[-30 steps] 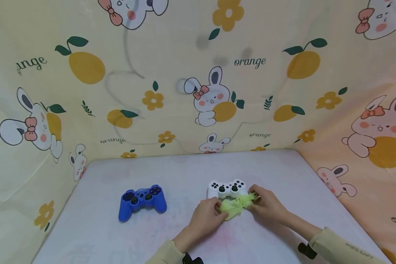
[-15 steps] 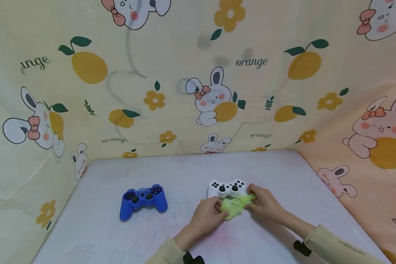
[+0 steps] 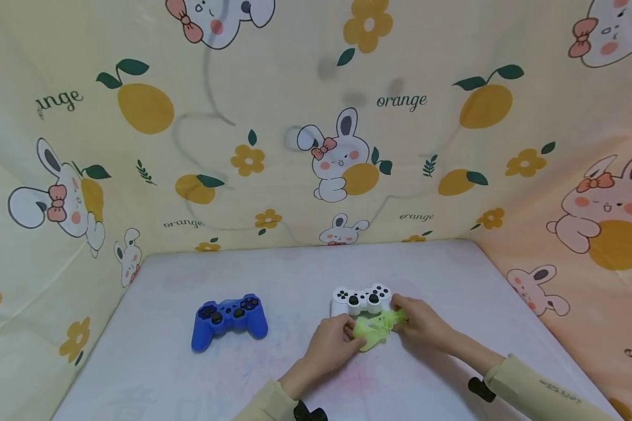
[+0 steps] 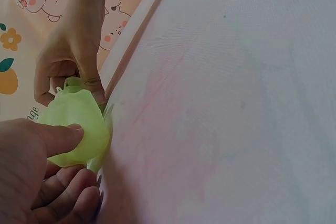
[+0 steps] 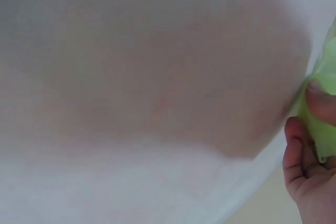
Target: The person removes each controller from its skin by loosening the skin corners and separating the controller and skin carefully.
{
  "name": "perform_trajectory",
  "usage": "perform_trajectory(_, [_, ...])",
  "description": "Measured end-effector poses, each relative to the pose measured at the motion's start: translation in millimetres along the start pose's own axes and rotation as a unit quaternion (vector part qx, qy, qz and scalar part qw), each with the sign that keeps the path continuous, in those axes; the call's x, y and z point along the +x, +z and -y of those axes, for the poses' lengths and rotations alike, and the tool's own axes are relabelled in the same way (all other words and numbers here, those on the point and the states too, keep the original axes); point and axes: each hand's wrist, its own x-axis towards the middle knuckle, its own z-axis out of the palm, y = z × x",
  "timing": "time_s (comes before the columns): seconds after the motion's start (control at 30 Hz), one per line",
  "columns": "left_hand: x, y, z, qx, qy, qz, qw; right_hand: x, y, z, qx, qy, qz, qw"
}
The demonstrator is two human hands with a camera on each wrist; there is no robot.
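A soft, translucent yellow-green silicone controller cover [image 3: 370,334] hangs loosely crumpled between my hands, in front of a white game controller [image 3: 362,299]. My left hand [image 3: 330,345] pinches its left end; in the left wrist view the thumb lies on top of the cover [image 4: 81,116] with fingers beneath. My right hand [image 3: 423,324] grips the gathered right end between thumb and fingers, and its pinch shows at the edge of the right wrist view. Part of the white controller's lower side is hidden behind the cover and left hand.
A blue game controller [image 3: 229,320] lies to the left on the white tabletop [image 3: 189,386]. Printed curtains [image 3: 274,88] with rabbits and oranges enclose the back and both sides. Dark wrist cameras [image 3: 481,389] sit at the sleeves.
My right hand has shifted slightly left, and the cover's holes and folds look more spread out. The left hand keeps its pinch. The head view has drifted a little.
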Motion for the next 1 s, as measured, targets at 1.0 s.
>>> perform_trajectory(1.0, [-2.2, 6.1, 0.4, -0.142, -0.025, -0.015, 0.9895, -3, -16, 36, 0.154, 0.350, -0.001, 0.924])
